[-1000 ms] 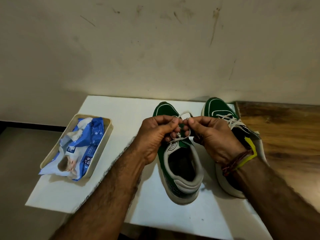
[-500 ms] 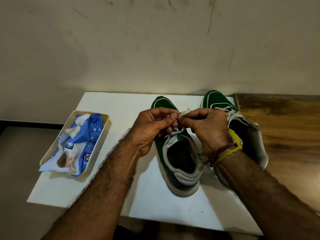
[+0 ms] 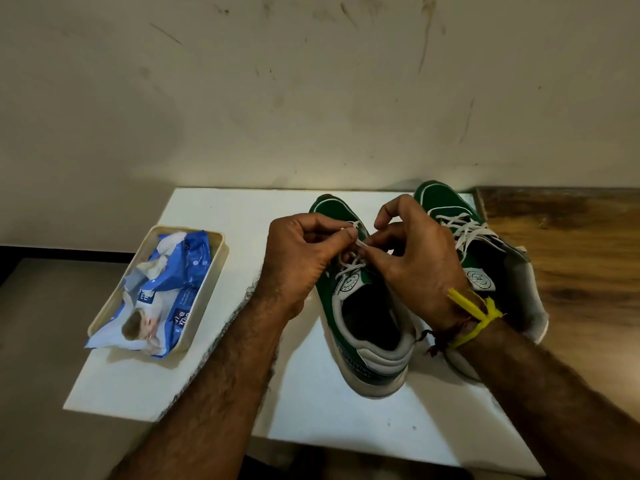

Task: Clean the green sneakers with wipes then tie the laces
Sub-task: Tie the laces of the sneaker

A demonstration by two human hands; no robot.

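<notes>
Two green sneakers with white soles stand side by side on a white board (image 3: 214, 368), heels toward me. Over the tongue of the left sneaker (image 3: 367, 327) my left hand (image 3: 301, 258) and my right hand (image 3: 412, 258) meet, each pinching the white lace (image 3: 349, 263). The fingertips touch just above the eyelets, and the knot itself is hidden by them. The right sneaker (image 3: 485, 261) sits behind my right wrist, its laces crossed and loose. A yellow thread is tied around that wrist.
A cream tray (image 3: 207, 299) at the board's left holds a crumpled blue-and-white wipes pack (image 3: 166, 292). A wooden tabletop (image 3: 571, 258) extends to the right. A stained wall rises right behind the shoes.
My right hand has opened its upper fingers and shifted slightly right, while both hands keep pinching the lace. The view has tilted a little, so the shoes sit lower in frame.
</notes>
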